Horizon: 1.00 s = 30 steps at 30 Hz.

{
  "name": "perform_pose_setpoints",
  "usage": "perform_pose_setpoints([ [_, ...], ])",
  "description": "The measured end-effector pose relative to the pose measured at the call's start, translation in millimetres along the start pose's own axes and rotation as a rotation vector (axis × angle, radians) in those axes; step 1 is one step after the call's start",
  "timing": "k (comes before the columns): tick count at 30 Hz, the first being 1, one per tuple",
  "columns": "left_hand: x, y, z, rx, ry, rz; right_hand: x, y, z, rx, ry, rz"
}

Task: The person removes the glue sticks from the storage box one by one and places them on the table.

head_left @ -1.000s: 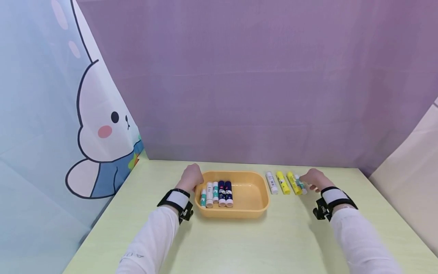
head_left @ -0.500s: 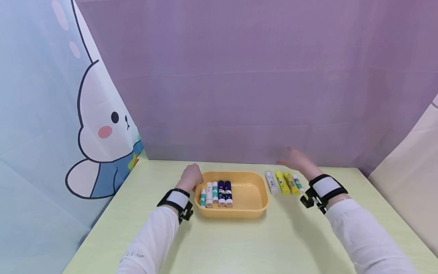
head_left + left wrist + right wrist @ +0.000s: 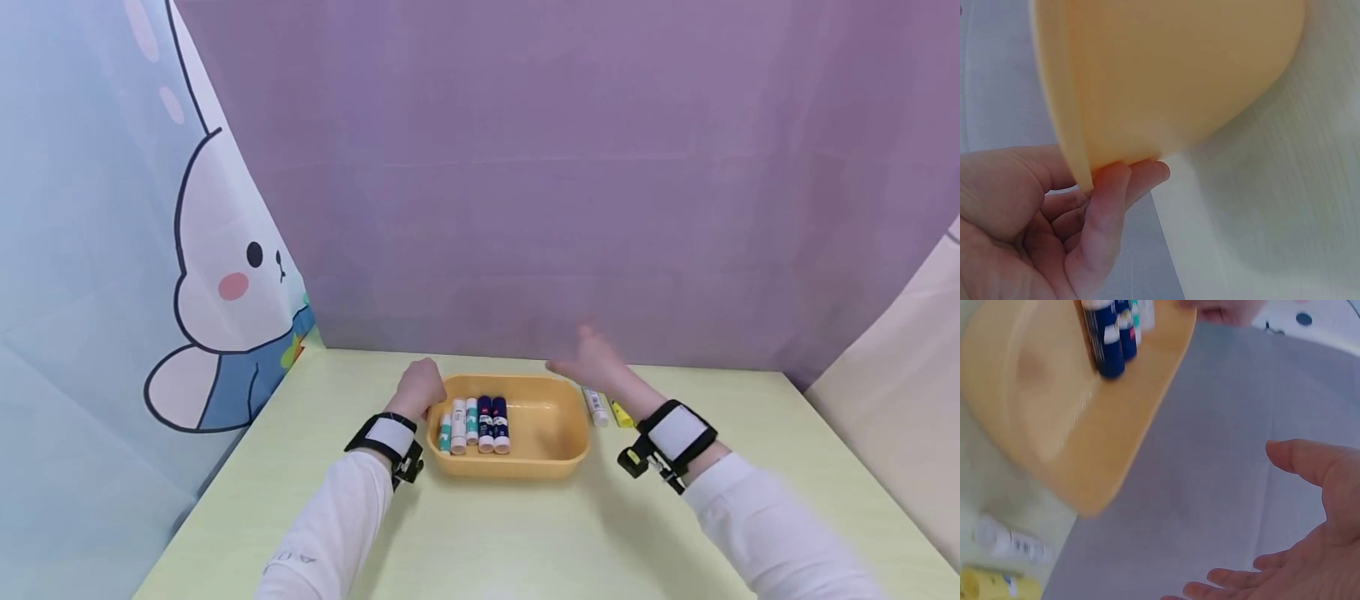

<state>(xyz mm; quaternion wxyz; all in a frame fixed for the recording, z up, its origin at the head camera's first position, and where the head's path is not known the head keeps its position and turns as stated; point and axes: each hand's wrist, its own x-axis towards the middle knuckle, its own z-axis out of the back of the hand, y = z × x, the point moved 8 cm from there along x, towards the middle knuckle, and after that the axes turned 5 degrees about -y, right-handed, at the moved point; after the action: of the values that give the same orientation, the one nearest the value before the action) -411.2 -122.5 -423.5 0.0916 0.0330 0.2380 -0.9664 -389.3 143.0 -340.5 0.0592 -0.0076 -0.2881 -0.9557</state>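
Note:
My left hand (image 3: 420, 388) pinches the left rim of a light orange plastic tray (image 3: 551, 468), thumb and fingers on either side of its wall in the left wrist view. Inside, along the tray's left half, several glue sticks lie side by side: a white one (image 3: 459, 427), green-and-white ones (image 3: 472, 420) and dark blue ones (image 3: 501, 425). My right hand (image 3: 596, 367), fingers spread and thumb apart, hovers by the tray's back right corner, holding nothing. Right of the tray lie a white glue stick (image 3: 597, 408) and a yellow one (image 3: 621, 415), partly covered by my right arm.
The tray stands on a pale green table (image 3: 510, 533). A purple cloth (image 3: 525, 208) hangs behind the table, and a light blue cloth with a cartoon figure (image 3: 232, 283) is at the left.
My right hand has lifted away from the glue sticks at the right and swept left towards the tray. Its fingers have spread. My left hand and the tray have stayed put.

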Motion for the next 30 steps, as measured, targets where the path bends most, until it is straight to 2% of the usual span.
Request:
perform_pose_setpoints([
  [6, 1.4, 0.6, -2.2, 0.008, -0.012, -0.024, -4.6, 15.6, -31.4, 0.090, 0.032, 0.067],
  [10, -1.1, 0.1, -0.2, 0.020, -0.018, -0.038, -5.7, 19.9, -54.5, 0.146, 0.075, 0.072],
  [19, -2.5, 0.8, 2.7, 0.034, -0.017, -0.033, -6.2, 17.1, -99.1, 0.029, 0.175, -0.053],
  [24, -0.8, 1.3, 2.3, 0.025, -0.009, -0.024, -9.2, 18.9, -114.0, 0.074, 0.232, -0.062],
  [30, -1.1, 1.2, 2.2, 0.021, -0.005, -0.021, -10.7, 18.0, -127.8, 0.150, 0.253, -0.096],
])
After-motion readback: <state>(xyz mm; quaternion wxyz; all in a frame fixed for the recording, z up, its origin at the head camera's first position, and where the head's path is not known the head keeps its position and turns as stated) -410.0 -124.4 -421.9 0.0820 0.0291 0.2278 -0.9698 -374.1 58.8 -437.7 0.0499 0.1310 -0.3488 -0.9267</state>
